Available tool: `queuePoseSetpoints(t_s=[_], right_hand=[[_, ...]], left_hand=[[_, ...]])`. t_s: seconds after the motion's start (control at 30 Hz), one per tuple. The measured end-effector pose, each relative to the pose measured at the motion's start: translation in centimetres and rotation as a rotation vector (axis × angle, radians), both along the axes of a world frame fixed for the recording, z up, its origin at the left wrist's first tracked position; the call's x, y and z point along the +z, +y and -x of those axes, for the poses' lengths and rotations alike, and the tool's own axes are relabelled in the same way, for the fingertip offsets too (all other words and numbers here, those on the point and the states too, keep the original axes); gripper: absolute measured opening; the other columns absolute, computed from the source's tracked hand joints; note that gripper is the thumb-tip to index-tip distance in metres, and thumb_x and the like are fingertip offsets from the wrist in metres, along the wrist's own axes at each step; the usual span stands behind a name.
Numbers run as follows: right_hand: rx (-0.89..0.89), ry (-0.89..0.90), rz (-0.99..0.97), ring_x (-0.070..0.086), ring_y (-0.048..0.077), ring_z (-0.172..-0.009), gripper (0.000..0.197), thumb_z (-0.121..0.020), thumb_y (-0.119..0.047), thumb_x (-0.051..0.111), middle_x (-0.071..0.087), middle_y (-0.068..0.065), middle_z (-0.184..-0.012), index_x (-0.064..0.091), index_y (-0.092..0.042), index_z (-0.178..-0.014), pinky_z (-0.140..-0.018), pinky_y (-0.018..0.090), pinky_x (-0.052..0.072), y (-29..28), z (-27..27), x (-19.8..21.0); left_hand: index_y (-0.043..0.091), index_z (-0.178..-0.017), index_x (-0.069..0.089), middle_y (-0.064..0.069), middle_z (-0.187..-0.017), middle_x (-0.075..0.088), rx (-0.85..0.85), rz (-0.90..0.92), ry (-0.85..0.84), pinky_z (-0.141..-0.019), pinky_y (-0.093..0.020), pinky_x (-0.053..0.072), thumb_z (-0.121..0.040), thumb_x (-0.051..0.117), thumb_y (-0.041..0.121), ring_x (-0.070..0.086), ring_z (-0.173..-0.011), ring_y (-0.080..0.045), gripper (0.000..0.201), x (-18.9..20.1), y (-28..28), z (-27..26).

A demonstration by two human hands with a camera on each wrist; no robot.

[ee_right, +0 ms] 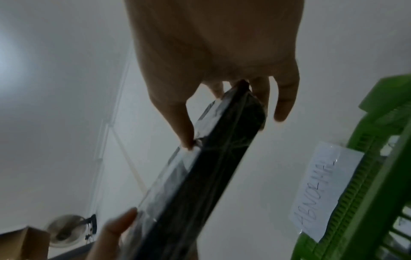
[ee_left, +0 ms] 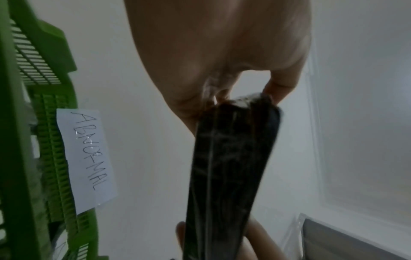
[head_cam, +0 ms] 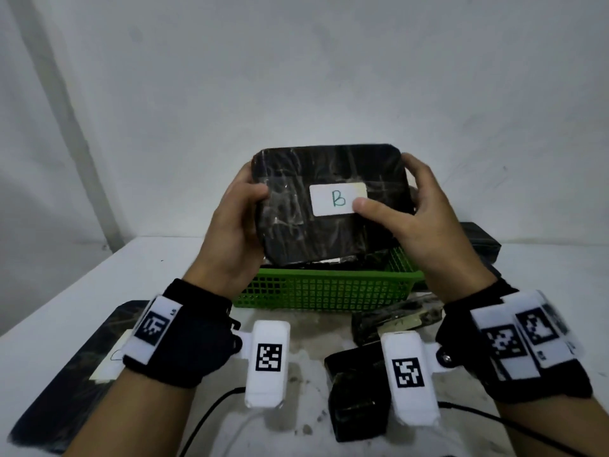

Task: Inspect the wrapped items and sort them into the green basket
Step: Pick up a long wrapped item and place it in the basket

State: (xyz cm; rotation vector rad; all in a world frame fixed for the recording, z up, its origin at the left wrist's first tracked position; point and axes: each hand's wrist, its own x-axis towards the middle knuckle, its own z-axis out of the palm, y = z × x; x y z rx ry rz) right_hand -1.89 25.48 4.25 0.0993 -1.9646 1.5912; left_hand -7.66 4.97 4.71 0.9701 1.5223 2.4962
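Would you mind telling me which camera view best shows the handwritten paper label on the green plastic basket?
The left wrist view: the white paper label on the green plastic basket is closest there, its writing sharp enough to read "ABNORMAL". The right wrist view shows it too, but blurrier and partly washed out. In the head view the label cannot be seen.

left hand point(head_cam: 235, 225): raised, thumb in front, fingers behind, gripping wrapped item point(head_cam: 329, 206) | right hand point(head_cam: 418, 219): raised opposite, same grip

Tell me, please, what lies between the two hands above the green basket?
The left hand and right hand grip a black wrapped item labelled B between them, shown in the head view.
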Motion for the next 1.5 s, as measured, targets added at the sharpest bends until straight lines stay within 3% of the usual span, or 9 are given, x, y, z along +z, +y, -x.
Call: queuePoseSetpoints(t_s=[0.17, 0.43, 0.53, 0.73, 0.9, 1.13, 1.27, 1.43, 1.5], right_hand=[[0.006, 0.019, 0.088, 0.072, 0.016, -0.103, 0.069, -0.067, -0.032, 0.088, 0.073, -0.001, -0.114, 0.056, -0.023, -0.128, -0.091, 0.047, 0.059, -0.1, 0.2, -0.1], [-0.015, 0.043, 0.018, 0.072, 0.018, -0.104, 0.059, -0.072, -0.025, 0.087, 0.072, 0.000, -0.114, 0.057, -0.019, -0.123, -0.092, 0.047, 0.058, -0.1, 0.6, -0.6], [-0.028, 0.061, -0.005, 0.070, 0.016, -0.107, 0.070, -0.065, -0.038, 0.086, 0.070, -0.003, -0.117, 0.055, -0.021, -0.125, -0.093, 0.046, 0.058, -0.3, 0.4, -0.5], [-0.126, 0.169, -0.124, 0.061, 0.002, -0.114, 0.060, -0.078, -0.016, 0.084, 0.063, -0.016, -0.119, 0.055, -0.027, -0.129, -0.099, 0.037, 0.055, 0.0, -0.1, -0.4], [0.061, 0.112, 0.080, 0.064, 0.004, -0.112, 0.034, -0.082, -0.049, 0.074, 0.068, -0.017, -0.114, 0.062, -0.036, -0.111, -0.097, 0.042, 0.053, -0.1, -0.1, 0.2], [0.098, 0.142, 0.076, 0.068, 0.010, -0.083, 0.016, -0.090, -0.018, 0.072, 0.066, -0.011, -0.084, 0.058, -0.023, -0.096, -0.078, 0.033, 0.055, -0.4, -0.3, 0.2], [0.044, 0.212, 0.042, 0.064, 0.016, -0.078, 0.023, -0.079, -0.019, 0.074, 0.061, -0.004, -0.082, 0.058, -0.021, -0.095, -0.080, 0.045, 0.060, -0.3, -0.5, 0.6], [0.079, 0.293, 0.006, 0.064, 0.009, -0.078, 0.027, -0.074, -0.020, 0.073, 0.063, -0.007, -0.091, 0.059, -0.019, -0.098, -0.071, 0.025, 0.055, 0.3, -1.1, 0.9], [0.134, 0.274, -0.003, 0.062, 0.005, -0.085, 0.030, -0.072, -0.025, 0.071, 0.062, -0.009, -0.109, 0.059, -0.023, -0.099, -0.073, 0.022, 0.052, 0.5, -1.1, 1.0]], left_hand=[[0.015, -0.120, 0.059, 0.001, -0.101, 0.074, 0.171, 0.218, 0.042, -0.075, -0.032, 0.059, -0.076, 0.081, 0.021, 0.072, -0.092, -0.015, 0.049, -0.5, 0.4, 0.3], [0.021, -0.106, 0.062, 0.005, -0.093, 0.074, 0.317, 0.306, 0.134, -0.074, -0.025, 0.057, -0.081, 0.078, 0.008, 0.071, -0.085, -0.010, 0.032, -0.8, 0.2, 0.7], [0.021, -0.112, 0.061, 0.002, -0.102, 0.074, 0.334, 0.328, 0.127, -0.079, -0.029, 0.058, -0.083, 0.077, 0.012, 0.072, -0.093, -0.012, 0.034, -0.7, 0.2, 0.5], [0.036, -0.125, 0.058, 0.010, -0.113, 0.070, 0.296, 0.586, 0.116, -0.086, -0.048, 0.060, -0.087, 0.072, 0.037, 0.070, -0.102, -0.012, 0.040, -0.5, -0.6, 0.4], [0.032, -0.114, 0.063, 0.008, -0.113, 0.072, 0.277, 0.474, 0.085, -0.099, -0.050, 0.052, -0.078, 0.065, 0.068, 0.068, -0.109, -0.012, 0.051, 0.2, -0.5, 0.0], [0.031, -0.089, 0.060, 0.002, -0.097, 0.065, 0.300, 0.377, 0.112, -0.096, -0.049, 0.047, -0.075, 0.064, 0.055, 0.063, -0.096, -0.017, 0.028, -0.2, 0.3, 0.0], [0.028, -0.098, 0.054, 0.005, -0.090, 0.060, 0.302, 0.393, 0.105, -0.072, -0.032, 0.045, -0.090, 0.061, 0.035, 0.059, -0.084, -0.013, 0.012, -0.9, 1.3, -0.4], [0.028, -0.116, 0.057, 0.014, -0.113, 0.065, 0.312, 0.393, -0.005, -0.086, -0.033, 0.050, -0.092, 0.054, 0.059, 0.063, -0.103, -0.003, 0.040, 0.1, 1.9, -1.1], [0.024, -0.127, 0.056, 0.005, -0.122, 0.064, 0.263, 0.442, -0.129, -0.090, -0.044, 0.057, -0.092, 0.054, 0.061, 0.063, -0.114, -0.017, 0.052, 0.8, 1.3, -1.3]])
